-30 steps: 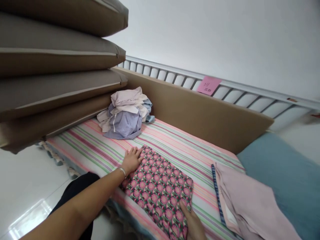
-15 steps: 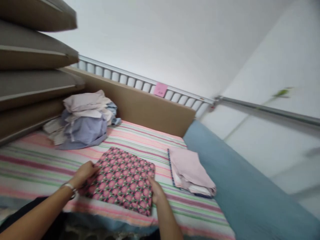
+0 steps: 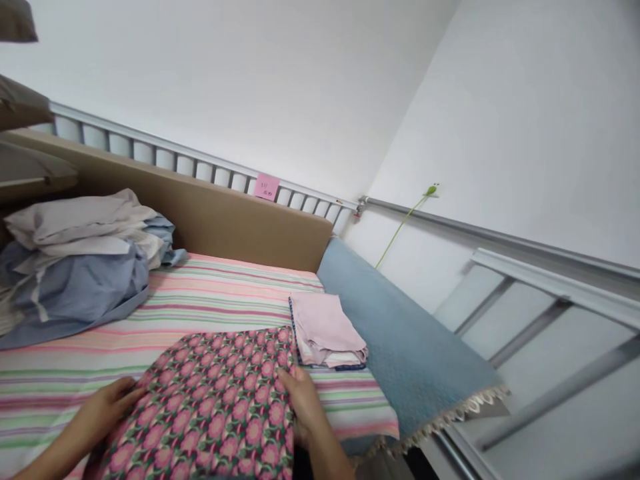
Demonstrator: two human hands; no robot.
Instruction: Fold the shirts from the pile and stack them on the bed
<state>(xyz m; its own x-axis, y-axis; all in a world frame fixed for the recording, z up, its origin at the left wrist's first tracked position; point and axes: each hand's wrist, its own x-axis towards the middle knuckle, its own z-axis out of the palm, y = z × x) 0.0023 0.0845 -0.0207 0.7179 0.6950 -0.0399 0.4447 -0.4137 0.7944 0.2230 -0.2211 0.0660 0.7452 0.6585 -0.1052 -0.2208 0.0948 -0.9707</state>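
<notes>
A folded floral cloth (image 3: pixel 215 407), pink blossoms on a dark ground, is between my two hands at the lower middle of the view. My left hand (image 3: pixel 117 400) pinches its left edge. On the opposite side, my right hand (image 3: pixel 300 393) grips the right edge with the thumb on top; its other fingers are partly hidden. The cloth's near edge runs out of the bottom of the view. Just beyond my right hand lies a stack of folded pink, white and dark blue cloths (image 3: pixel 327 327).
A heap of crumpled clothes (image 3: pixel 95 267) lies at left on the striped sheet (image 3: pixel 225 293). Behind runs a brown padded board (image 3: pixel 240 230) under a metal rail. To the right are a blue fringed cover (image 3: pixel 400 333) and a metal frame (image 3: pixel 555 287). Brown cushions (image 3: pixel 35 167) stand at far left.
My view has swung to the right. Both hands have lifted the floral cloth nearer to me, and it looks larger and tilted. The folded stack stays put on the sheet.
</notes>
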